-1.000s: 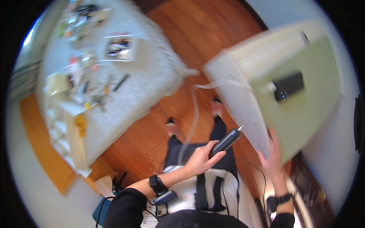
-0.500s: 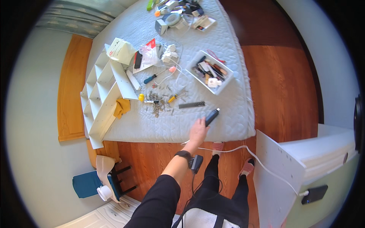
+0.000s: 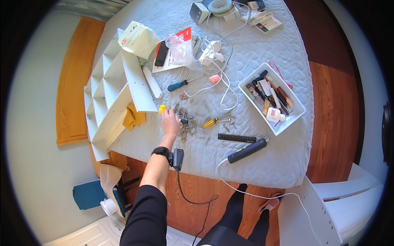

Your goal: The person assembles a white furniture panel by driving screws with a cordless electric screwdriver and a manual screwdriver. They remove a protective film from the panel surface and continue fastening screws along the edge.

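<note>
My left hand [image 3: 170,124] reaches down onto the bed at the left edge of a pile of loose screws [image 3: 186,130]. Its fingers are bent and close together, their tips touching or right beside a small yellow piece [image 3: 162,108]. Whatever lies under them is hidden. A short black and silver piece [image 3: 183,121] sticks out on the right of the hand. Farther right lie a yellow-handled screwdriver [image 3: 211,122], a black ruler-like strip [image 3: 237,138] and a dark electric screwdriver [image 3: 247,151] with a white cable. My right hand is not in view.
A white compartment shelf [image 3: 135,82] lies on the left of the bed, with a yellow cloth [image 3: 134,117] by it. A white bin [image 3: 273,98] of small items stands at the right. A blue-handled screwdriver [image 3: 177,85], cables and a plastic bag [image 3: 180,51] lie farther back.
My left hand has let go of the electric screwdriver, which now lies on the bed. It has moved left to the screws and the yellow piece. The view has shifted closer to the bed.
</note>
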A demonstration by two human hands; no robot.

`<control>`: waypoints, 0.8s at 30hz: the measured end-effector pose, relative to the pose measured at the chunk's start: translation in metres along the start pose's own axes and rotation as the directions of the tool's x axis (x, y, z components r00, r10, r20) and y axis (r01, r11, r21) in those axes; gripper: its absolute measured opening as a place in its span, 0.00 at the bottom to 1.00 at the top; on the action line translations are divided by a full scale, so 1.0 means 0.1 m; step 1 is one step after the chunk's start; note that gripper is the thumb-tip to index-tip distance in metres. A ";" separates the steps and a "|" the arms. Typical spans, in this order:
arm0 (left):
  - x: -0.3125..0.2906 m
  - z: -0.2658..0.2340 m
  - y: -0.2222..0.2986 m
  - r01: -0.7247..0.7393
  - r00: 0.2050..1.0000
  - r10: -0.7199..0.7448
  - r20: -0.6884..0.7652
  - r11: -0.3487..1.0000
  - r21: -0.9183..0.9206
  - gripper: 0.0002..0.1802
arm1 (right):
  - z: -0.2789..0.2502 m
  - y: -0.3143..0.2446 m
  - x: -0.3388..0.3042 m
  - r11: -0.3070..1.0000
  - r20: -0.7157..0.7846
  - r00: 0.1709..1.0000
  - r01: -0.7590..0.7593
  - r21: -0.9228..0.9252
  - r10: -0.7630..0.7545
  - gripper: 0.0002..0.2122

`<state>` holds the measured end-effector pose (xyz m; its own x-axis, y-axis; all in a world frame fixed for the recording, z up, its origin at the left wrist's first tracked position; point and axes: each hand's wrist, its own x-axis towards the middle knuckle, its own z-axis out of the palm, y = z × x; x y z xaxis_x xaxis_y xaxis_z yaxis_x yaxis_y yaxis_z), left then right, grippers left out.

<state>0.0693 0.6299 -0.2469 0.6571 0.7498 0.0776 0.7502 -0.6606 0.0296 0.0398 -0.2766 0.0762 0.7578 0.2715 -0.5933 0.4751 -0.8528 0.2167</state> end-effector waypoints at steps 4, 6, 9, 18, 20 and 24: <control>0.69 0.14 0.02 -0.238 0.962 0.254 -0.100 0.960 0.150 0.27 | -0.41 -0.16 0.22 0.995 0.129 0.989 0.082 -0.062 -0.073 0.19; 1.05 0.23 0.15 -0.258 0.962 0.269 -0.047 0.952 0.166 0.29 | -0.57 -0.21 0.32 0.989 0.243 0.968 0.094 -0.110 -0.065 0.19; 1.36 0.31 0.27 -0.134 0.951 0.074 0.302 0.973 0.185 0.30 | -0.70 -0.21 0.41 0.979 0.435 0.900 0.109 -0.171 -0.025 0.19; 0.84 0.18 0.05 -0.327 0.935 0.277 0.221 0.915 0.236 0.15 | -0.42 -0.14 0.23 0.991 0.401 0.908 -0.089 -0.096 0.120 0.26; 0.56 -0.07 0.24 -0.307 0.947 0.300 0.113 0.950 0.058 0.16 | -0.39 -0.11 0.23 0.879 0.447 0.859 -0.395 0.266 0.250 0.28; -0.46 -0.92 1.13 0.025 0.965 0.169 0.198 0.697 -0.716 0.15 | -0.21 -0.12 0.19 0.939 0.192 0.959 -0.249 0.237 0.207 0.35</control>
<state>0.1169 0.5175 -0.1557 0.7759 0.6197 -0.1177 0.4868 -0.4697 0.7364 0.0581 -0.2517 0.0783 0.7395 -0.0012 -0.6732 0.1512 -0.9741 0.1679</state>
